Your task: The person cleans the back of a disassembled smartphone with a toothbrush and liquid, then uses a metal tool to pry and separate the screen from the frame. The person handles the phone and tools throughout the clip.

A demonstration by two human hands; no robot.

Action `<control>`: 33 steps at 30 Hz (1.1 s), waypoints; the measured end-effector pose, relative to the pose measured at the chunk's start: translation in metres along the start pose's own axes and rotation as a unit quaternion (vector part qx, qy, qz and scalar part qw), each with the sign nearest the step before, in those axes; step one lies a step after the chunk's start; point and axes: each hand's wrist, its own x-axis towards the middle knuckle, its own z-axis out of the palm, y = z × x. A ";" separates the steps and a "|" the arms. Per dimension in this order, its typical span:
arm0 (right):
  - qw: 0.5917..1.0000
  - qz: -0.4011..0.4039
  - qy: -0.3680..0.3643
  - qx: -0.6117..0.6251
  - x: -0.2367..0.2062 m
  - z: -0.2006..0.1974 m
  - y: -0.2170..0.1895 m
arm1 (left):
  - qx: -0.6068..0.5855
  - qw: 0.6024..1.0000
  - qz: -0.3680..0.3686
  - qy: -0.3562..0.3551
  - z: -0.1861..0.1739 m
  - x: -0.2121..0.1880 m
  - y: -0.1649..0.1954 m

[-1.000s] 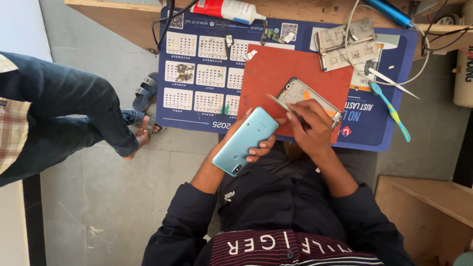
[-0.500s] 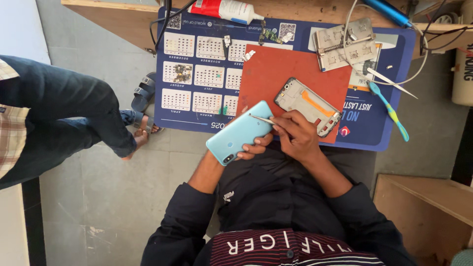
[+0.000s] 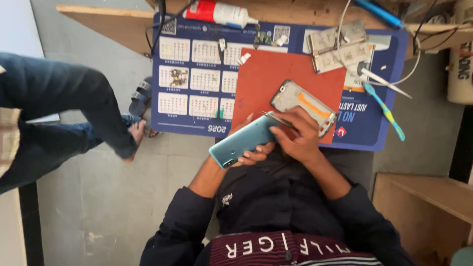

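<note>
A: Largest first. We see the surface (image 3: 433, 123), grey, with a blue calendar mat (image 3: 197, 113) across its far part and an orange work mat (image 3: 276, 79) laid over that.

B: At the far left a second person's legs (image 3: 59, 118) in dark trousers. Not ours.

A: Agreed. Our left hand (image 3: 256, 152) is wrapped round a teal phone back cover (image 3: 244, 140), lifted at the near edge of the orange mat. Our right hand (image 3: 298, 138) is pinched shut on slim metal tweezers (image 3: 276, 118), tips at the cover's far end.

B: Just beyond the right hand lies the opened phone frame (image 3: 303, 103), orange strip showing, flat on the orange mat.

A: So we judge the cover is already off the frame. Work on the cover's inner edge looks under way, and rejoining is not yet done.

B: Smaller items: a red-and-white bottle (image 3: 217, 12) far centre, a metal clamp jig (image 3: 340, 47) far right, a teal brush (image 3: 387, 111) right of the frame.
</note>
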 end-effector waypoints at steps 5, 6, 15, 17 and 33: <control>0.996 -0.032 -0.079 -0.020 0.003 0.011 -0.009 | -0.046 0.997 -0.060 0.007 -0.017 0.007 -0.004; 0.995 0.000 -0.099 -0.007 0.004 0.010 -0.008 | -0.051 0.996 -0.077 -0.006 -0.019 0.010 -0.003; 0.995 0.016 -0.101 0.000 -0.003 0.013 0.012 | 0.000 0.996 -0.084 0.014 -0.021 0.014 0.001; 0.997 0.013 -0.068 -0.038 -0.007 0.018 0.014 | 0.017 0.996 -0.079 0.022 -0.021 0.015 -0.002; 0.976 0.090 -0.096 0.172 -0.003 -0.032 0.005 | 0.040 0.998 -0.021 0.041 -0.012 0.003 -0.001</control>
